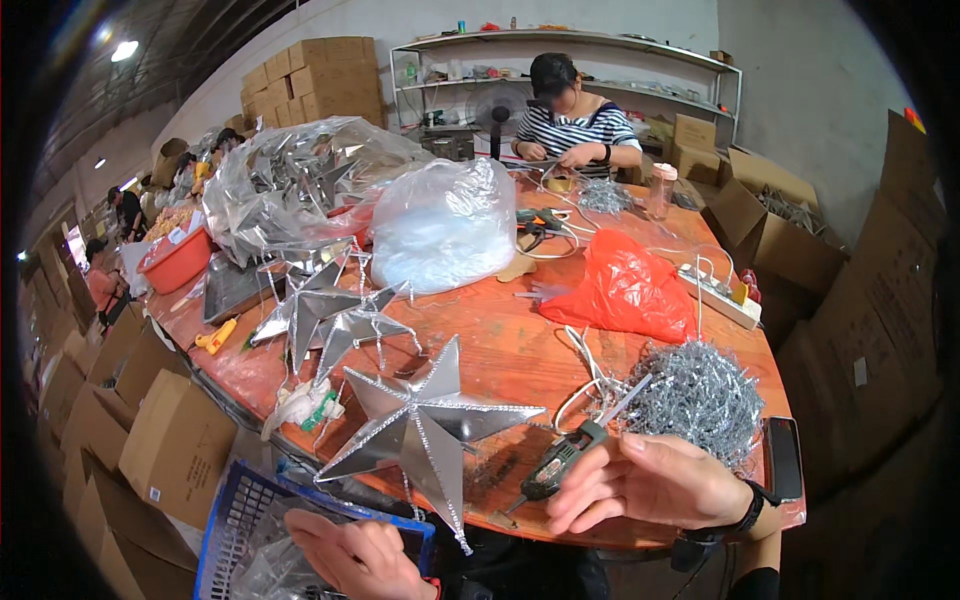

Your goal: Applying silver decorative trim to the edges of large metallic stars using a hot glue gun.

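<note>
A silver five-pointed star (425, 425) lies in front of me at the table's near edge, tinsel trim along its ridges. My left hand (355, 555) is below it, over the blue basket, fingers stretched out and nothing visible in them. My right hand (650, 488) hovers at the near edge, thumb raised and fingers apart, holding nothing. Just beside its fingertips rests a dark green glue gun (562, 465), with a glue stick (627, 400) sticking out of its back. A tangled heap of silver tinsel (695, 405) lies beyond my right hand. More silver stars (335, 310) lie farther left.
A phone (783, 458) lies at the right edge, beyond it a power strip (720, 297). Red (630, 285) and clear plastic bags (445, 225) stand mid-table. Across sits a co-worker (575, 130). The blue basket (225, 530) and cardboard boxes (175, 445) flank the left side.
</note>
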`<state>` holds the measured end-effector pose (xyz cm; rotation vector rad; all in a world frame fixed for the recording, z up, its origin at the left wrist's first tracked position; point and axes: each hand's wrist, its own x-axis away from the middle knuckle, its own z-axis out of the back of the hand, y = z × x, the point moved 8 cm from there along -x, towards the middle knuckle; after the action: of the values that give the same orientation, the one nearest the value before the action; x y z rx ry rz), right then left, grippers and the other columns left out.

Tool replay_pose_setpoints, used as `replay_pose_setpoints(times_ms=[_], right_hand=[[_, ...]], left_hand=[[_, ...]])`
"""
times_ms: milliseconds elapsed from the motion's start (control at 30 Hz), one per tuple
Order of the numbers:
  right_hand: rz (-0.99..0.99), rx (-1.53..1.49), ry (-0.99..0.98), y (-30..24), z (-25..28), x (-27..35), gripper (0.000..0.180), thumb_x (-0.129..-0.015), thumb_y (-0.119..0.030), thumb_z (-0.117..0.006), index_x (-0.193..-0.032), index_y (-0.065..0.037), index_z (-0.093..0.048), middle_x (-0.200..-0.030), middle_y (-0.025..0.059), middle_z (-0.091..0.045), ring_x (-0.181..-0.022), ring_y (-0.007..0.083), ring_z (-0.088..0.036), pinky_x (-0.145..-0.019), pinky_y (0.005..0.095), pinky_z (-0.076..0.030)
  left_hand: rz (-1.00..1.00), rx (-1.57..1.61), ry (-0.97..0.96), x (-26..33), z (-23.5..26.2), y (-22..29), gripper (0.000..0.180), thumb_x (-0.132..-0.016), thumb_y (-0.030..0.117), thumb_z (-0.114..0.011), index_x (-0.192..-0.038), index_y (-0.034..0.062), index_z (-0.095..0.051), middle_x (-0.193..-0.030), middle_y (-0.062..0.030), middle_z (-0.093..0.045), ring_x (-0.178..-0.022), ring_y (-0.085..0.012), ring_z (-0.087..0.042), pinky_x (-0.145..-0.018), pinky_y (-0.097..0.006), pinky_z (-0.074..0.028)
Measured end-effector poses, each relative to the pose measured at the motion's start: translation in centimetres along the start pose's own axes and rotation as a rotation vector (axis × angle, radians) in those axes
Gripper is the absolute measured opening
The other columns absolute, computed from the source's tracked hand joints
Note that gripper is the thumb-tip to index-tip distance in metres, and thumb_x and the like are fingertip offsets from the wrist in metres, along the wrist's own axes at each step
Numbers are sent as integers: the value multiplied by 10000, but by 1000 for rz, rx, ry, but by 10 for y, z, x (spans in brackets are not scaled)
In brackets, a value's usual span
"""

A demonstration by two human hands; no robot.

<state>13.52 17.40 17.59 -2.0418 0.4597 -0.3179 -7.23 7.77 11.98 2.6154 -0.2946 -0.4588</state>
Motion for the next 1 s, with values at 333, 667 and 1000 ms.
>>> replay_pose_setpoints(times_ms=[333, 667, 1000], right_hand=[[90, -145, -22, 8, 9, -4, 326, -1002, -311, -310, -795, -79, -408, -750, 22, -425, -717, 119, -441, -693, 249, -377], [115, 460, -170, 7, -16, 9, 243, -1003, -201, -321, -920, -28, -471, -802, 26, -446, -729, 108, -450, -671, 254, -393], [755, 1193, -329, 22, -87, 57, 323, -772, -154, -560, -1003, 72, -558, -900, 138, -537, -801, 221, -564, -643, 292, -484]], left_hand=[[-539, -913, -352, -57, 67, 48, 451, -936, 80, -444, -1356, 0, -302, -1282, -162, -421, -1146, -214, -442, -962, -303, -343], [-422, -1017, -415, -61, 117, 29, 364, -968, 215, -420, -1264, 4, -428, -1015, -111, -474, -840, -144, -491, -667, -236, -436], [365, -942, -483, -9, 57, -25, 354, -999, 304, -335, -799, 49, -478, -531, 0, -380, -437, -61, -303, -414, -194, -240]])
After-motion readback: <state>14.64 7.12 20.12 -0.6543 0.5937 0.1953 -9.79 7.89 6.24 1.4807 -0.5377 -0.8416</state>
